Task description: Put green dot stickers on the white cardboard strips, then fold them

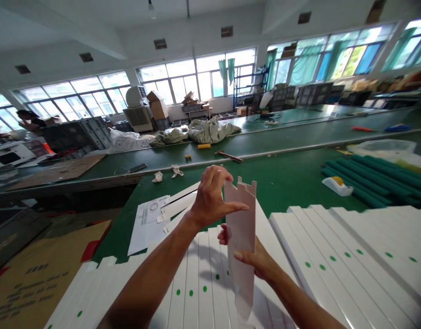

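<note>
Head view: white strip (241,237) above stacked panels (334,260), green rolls (375,180) beyond.

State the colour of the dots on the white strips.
The dots are green, printed on the white strips; the head view shows them best.

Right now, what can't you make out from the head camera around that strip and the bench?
In the head view:
- The right hand's fingers: partly hidden behind the notched white strip, so their hold on its back cannot be seen.
- Printed sheet: its text is too small to read.
- White slats with green dots: their near ends are cut off by the bottom edge.
- Cardboard: its lettering is blurred, and the lower-left corner cuts it off.
</note>
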